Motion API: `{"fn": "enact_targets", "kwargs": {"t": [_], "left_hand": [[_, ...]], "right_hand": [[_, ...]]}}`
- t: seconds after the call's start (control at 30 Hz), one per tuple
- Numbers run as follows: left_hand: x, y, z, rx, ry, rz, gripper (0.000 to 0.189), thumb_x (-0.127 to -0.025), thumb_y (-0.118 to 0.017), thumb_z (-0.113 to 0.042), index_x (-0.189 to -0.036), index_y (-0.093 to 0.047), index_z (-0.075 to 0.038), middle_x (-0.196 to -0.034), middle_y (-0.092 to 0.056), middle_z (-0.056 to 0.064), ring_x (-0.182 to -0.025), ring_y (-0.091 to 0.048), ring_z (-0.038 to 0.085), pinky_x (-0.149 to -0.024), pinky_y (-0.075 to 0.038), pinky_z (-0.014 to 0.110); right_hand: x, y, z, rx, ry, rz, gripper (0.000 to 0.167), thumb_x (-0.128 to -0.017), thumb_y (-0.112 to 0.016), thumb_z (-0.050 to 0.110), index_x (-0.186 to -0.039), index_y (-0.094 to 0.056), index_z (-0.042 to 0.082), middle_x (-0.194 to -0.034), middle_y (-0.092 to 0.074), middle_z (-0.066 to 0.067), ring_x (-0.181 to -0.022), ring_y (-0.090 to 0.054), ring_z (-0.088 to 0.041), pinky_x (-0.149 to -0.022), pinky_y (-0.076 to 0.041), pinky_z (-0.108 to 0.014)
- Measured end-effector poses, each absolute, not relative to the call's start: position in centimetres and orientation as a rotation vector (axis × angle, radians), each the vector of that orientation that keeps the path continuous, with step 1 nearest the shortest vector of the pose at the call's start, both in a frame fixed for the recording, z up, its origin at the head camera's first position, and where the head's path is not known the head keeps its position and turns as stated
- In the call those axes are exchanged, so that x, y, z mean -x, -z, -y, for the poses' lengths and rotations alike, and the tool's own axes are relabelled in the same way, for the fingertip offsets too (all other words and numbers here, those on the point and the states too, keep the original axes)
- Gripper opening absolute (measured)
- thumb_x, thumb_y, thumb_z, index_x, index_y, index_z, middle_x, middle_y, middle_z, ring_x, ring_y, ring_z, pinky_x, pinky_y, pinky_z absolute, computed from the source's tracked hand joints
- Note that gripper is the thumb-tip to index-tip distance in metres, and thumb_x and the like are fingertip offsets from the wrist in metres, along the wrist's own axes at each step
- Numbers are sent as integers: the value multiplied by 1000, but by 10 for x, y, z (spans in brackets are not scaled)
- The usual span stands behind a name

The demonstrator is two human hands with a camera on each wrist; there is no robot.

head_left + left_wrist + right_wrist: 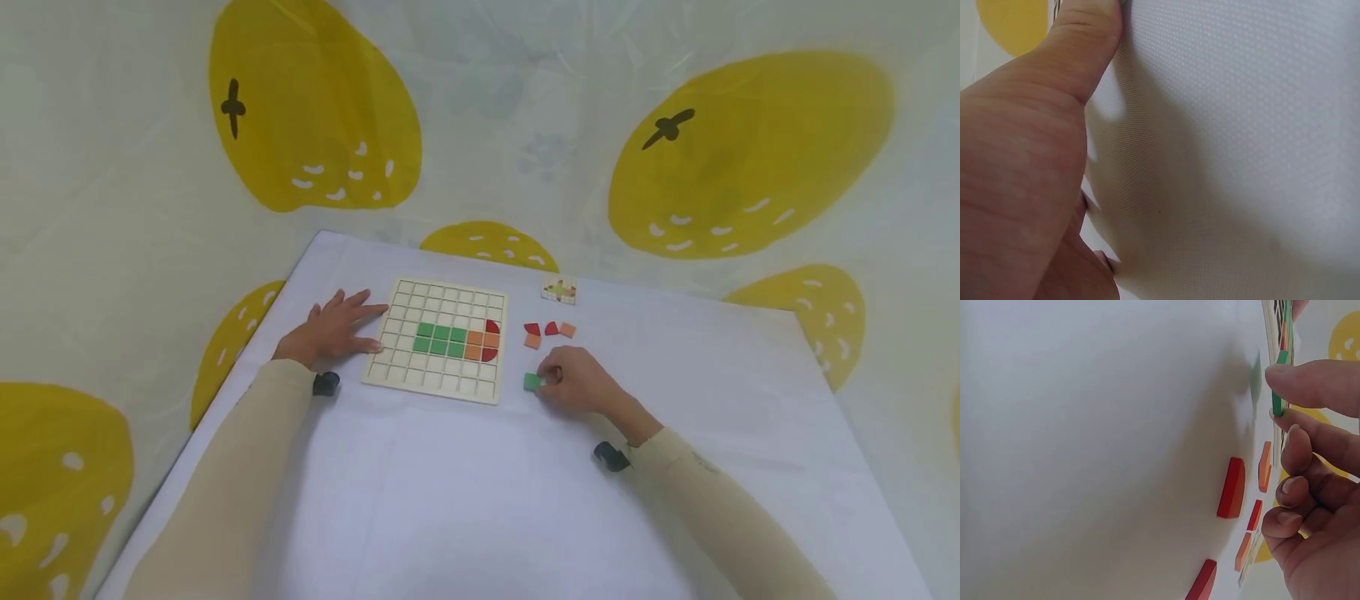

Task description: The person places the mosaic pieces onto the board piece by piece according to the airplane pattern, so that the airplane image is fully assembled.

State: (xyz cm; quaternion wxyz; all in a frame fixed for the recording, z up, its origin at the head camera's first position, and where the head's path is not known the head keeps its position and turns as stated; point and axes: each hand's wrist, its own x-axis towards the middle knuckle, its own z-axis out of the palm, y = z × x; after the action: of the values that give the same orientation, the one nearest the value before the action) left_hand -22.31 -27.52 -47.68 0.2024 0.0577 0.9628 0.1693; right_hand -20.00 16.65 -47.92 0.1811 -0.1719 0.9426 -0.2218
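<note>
In the head view, one pale board point(431, 382) carries eleven pieces: six green squares point(441, 332), three orange squares point(474, 337) and two rounded red pieces point(489, 355). Beyond its right edge lie two loose red pieces point(532, 328), two loose orange squares point(567, 330) and one small patterned card point(559, 291). The right hand point(581, 382) pinches a single green tile point(531, 382) just right of the board. The left hand point(337, 329) lies with fingers spread, its thumb and a fingertip at the board's left edge.

In the left wrist view, the thumb point(1079, 56) stretches away above the white cloth point(1260, 125); the fingertips are mostly hidden.

In the right wrist view, the green tile sits edge-on between thumb and forefinger, the other three fingers curled; three red and two orange pieces lie nearby.
</note>
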Motion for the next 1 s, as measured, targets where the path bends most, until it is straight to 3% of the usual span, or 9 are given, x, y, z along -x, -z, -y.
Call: {"fn": "enact_targets", "kwargs": {"t": [0.2, 0.67, 1.0], "left_hand": [[223, 476, 277, -161, -478, -2690, 86, -91, -71, -61, -163, -34, -36, -178, -8, 7, -162, 7, 49, -124, 1, 79], [224, 478, 278, -163, -496, -2692, 85, -91, -71, -61, -163, -34, -38, -179, -7, 6, -162, 7, 48, -125, 3, 77], [225, 477, 275, -129, -504, -2681, 85, -89, -73, -60, -162, -35, -39, -179, -8, 5, -163, 7, 47, -125, 3, 77]], "right_hand": [[203, 476, -155, 540, 596, -2672, 31, -89, -83, 25, -116, -79, 11, -108, -76, -3, -98, -63, -20, -91, -61, -40], [207, 466, -131, 584, 613, -2650, 29, -88, -83, 25, -114, -80, 12, -102, -76, -2, -91, -61, -19, -83, -59, -33], [211, 464, -116, 641, 612, -2649, 30, -88, -81, 25, -115, -79, 12, -107, -75, -2, -94, -62, -20, -88, -60, -36]]}}
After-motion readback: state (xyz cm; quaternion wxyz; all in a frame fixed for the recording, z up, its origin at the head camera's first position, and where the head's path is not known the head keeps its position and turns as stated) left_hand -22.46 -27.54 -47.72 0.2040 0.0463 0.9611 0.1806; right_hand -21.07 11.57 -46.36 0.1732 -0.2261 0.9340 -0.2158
